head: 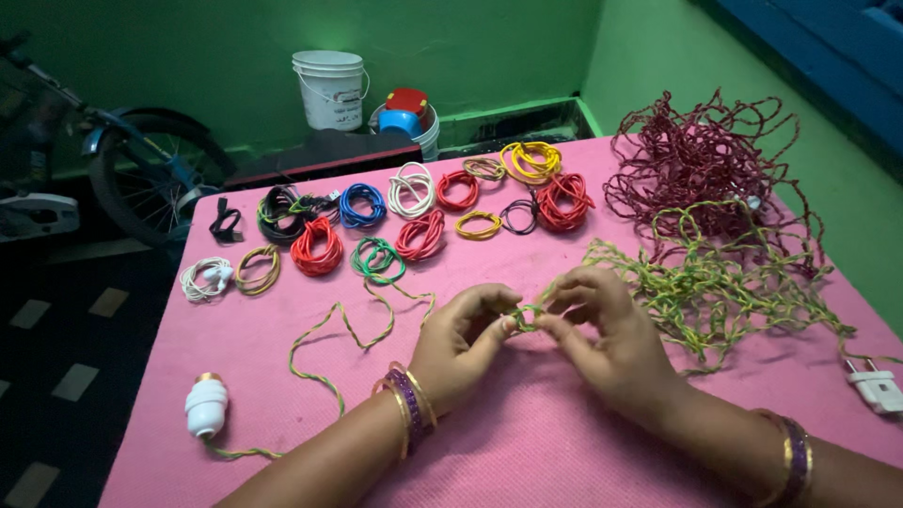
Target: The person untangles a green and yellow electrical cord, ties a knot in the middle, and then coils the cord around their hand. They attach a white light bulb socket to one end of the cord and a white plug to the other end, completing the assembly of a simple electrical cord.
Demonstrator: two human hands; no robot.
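Untangling appears early: left hand [463, 341] and right hand [602, 329] are pinching green-yellow twisted wire [524, 315]; large green-yellow tangle [715, 282] is remaining knotted.

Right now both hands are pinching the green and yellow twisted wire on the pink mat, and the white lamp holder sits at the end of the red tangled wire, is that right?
Not quite. In the head view the white lamp holder sits at the end of the green and yellow twisted wire, not the red tangled wire. The rest holds: the left hand and right hand both pinch that wire on the pink mat.
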